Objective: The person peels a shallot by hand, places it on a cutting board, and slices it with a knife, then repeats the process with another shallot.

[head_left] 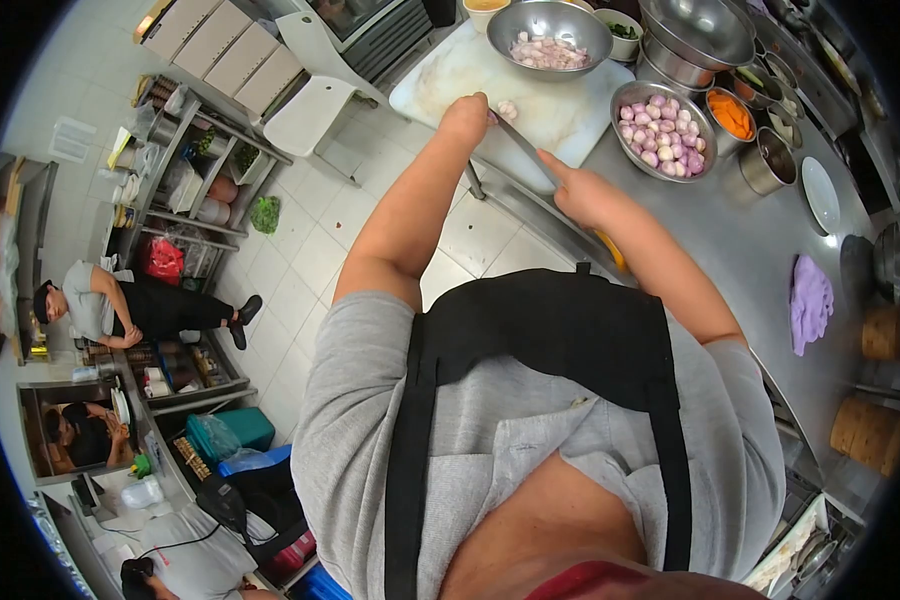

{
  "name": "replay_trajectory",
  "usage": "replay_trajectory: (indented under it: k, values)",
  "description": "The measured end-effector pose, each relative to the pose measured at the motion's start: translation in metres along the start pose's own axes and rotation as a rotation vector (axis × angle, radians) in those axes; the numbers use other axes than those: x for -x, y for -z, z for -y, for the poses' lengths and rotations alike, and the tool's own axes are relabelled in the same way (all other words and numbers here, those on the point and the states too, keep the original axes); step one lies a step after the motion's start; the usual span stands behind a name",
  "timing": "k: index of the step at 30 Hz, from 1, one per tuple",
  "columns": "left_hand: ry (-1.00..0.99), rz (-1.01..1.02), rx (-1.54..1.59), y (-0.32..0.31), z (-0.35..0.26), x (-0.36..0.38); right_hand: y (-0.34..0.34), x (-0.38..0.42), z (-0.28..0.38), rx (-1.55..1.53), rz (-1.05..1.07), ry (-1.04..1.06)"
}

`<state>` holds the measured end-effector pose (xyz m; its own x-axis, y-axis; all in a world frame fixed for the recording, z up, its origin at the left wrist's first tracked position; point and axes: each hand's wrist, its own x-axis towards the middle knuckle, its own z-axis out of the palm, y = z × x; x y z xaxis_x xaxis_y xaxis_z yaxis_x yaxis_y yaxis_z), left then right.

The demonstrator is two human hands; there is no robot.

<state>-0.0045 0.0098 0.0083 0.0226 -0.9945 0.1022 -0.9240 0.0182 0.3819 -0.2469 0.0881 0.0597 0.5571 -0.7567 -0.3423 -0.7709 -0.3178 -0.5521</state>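
My right hand point(582, 197) is wrapped round a knife point(522, 148), whose yellow handle end shows below the fist. The blade slants up and left across the edge of a white cutting board point(435, 85). By the blade's tip, my left hand point(464, 118) is closed with its fingers together on a shallot, mostly hidden by the fingers. A small heap of chopped shallot point(508, 108) lies just beside it on the board. Beyond, a steel bowl point(505, 35) holds chopped shallots point(550, 52). To the right stands another steel bowl point(618, 98) of peeled whole shallots point(662, 135).
Cut carrots point(730, 114) fill a small container beside the shallot bowl. A steel pot point(768, 162), a white plate point(820, 195) and a purple cloth point(811, 303) are on the steel counter point(760, 265). At left, a person point(95, 300) stands by shelves; a chair point(310, 112) is behind the board.
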Motion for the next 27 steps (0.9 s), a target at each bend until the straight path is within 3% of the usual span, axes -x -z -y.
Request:
replay_trajectory:
  k: [5, 27]
  values:
    - [-0.014, -0.028, 0.03, -0.002, 0.002, 0.0, -0.006, 0.014, -0.016, 0.05, -0.103, 0.063]
    - [-0.044, -0.09, -0.007, -0.011, 0.012, -0.007, -0.001, 0.015, 0.001, 0.076, -0.094, 0.048]
